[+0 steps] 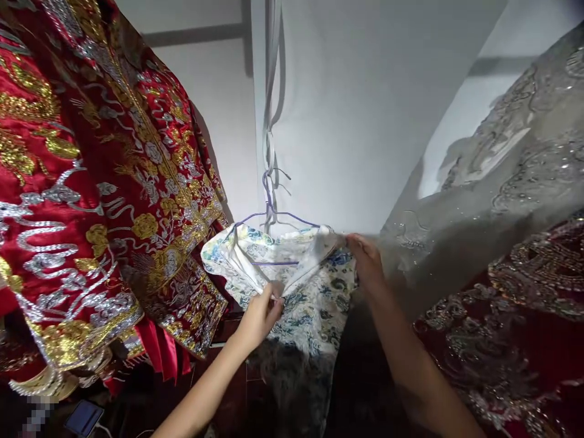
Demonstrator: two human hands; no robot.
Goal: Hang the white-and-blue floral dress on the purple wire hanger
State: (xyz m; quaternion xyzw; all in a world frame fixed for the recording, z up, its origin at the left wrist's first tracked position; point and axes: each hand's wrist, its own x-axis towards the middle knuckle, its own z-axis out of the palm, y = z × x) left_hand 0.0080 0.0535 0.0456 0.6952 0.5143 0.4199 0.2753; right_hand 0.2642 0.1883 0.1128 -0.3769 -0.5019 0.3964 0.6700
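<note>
A white blouse (310, 304) with a blue and yellow floral print hangs in front of me on a purple wire hanger (292, 214). Its neckline gapes open, and the hanger's lower bar shows inside. My left hand (263, 311) pinches the front of the neckline at the bottom of the V. At the right shoulder, my right hand (366, 260) has its fingers closed on the edge of the blouse. Shadow covers the blouse's lower part.
To the left hangs a red jacket (150, 182) with gold and silver embroidery. A sheer beaded grey garment (515, 152) and a dark red beaded one (524, 340) fill the right. White straps (271, 91) run down the wall. A phone (84, 417) with a cable lies lower left.
</note>
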